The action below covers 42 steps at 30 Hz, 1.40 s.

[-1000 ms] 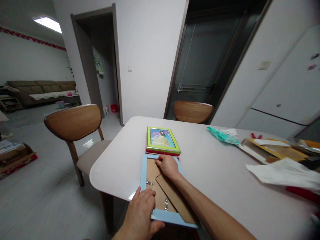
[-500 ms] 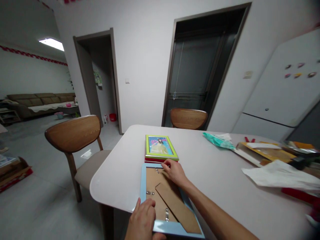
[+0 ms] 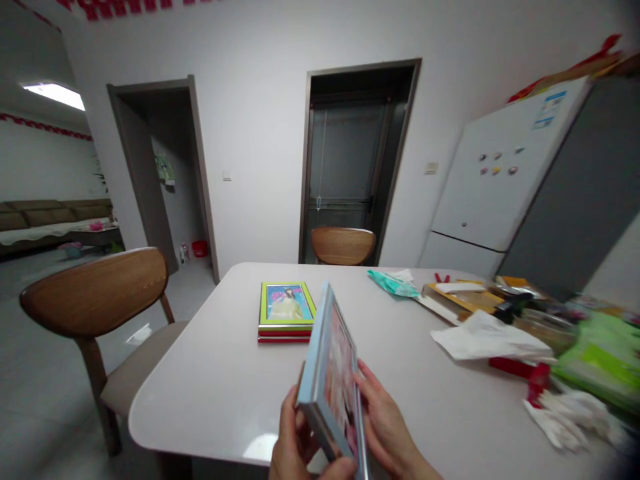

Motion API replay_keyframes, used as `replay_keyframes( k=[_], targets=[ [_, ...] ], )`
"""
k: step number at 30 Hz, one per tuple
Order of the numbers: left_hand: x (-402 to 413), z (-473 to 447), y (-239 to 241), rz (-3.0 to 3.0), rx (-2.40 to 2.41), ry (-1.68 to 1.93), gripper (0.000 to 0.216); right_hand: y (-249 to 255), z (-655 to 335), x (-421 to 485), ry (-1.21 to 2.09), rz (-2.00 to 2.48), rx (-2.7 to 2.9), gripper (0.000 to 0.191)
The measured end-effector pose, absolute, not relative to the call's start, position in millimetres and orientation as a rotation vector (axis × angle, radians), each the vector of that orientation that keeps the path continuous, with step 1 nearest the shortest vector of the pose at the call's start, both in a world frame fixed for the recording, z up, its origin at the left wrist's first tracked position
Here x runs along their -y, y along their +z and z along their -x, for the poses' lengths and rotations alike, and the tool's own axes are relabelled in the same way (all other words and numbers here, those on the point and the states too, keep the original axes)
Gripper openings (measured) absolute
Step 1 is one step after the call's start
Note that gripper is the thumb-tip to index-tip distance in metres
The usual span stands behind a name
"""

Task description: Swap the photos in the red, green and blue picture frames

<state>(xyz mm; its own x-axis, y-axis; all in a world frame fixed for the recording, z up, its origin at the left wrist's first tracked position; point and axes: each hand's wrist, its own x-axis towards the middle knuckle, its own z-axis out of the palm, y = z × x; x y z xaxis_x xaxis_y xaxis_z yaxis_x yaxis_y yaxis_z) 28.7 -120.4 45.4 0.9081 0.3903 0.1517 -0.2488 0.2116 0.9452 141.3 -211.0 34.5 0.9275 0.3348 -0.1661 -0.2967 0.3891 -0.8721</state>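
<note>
A light blue picture frame (image 3: 314,363) is held up on its edge above the near side of the table, its picture side turned to the right. My left hand (image 3: 295,433) grips its lower left part, thumb over the bottom edge. Along the right edge my right hand (image 3: 383,417) is closed on the frame too. Just beyond, a green-bordered picture frame (image 3: 287,307) showing a figure in a yellow dress lies face up on a red one (image 3: 285,337). The back of the blue frame is mostly hidden from me.
On the white table (image 3: 210,393), a teal packet (image 3: 395,285), a yellow envelope (image 3: 463,298), white paper (image 3: 490,337), white gloves (image 3: 565,417) and a green bag (image 3: 600,360) lie to the right. Wooden chairs stand at the left (image 3: 100,293) and far side (image 3: 343,245).
The blue frame, lying back up before, has been lifted and turned upright, so its picture side shows. My right hand has moved from its top edge to its right side. The view has shifted right.
</note>
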Motion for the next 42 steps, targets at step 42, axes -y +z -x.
replay_keyframes(
  k=[42],
  targets=[
    [26,-81,59,-1.866,-0.312,0.678,0.043,100,-223,153,0.272,1.722,0.325,0.037]
  ],
)
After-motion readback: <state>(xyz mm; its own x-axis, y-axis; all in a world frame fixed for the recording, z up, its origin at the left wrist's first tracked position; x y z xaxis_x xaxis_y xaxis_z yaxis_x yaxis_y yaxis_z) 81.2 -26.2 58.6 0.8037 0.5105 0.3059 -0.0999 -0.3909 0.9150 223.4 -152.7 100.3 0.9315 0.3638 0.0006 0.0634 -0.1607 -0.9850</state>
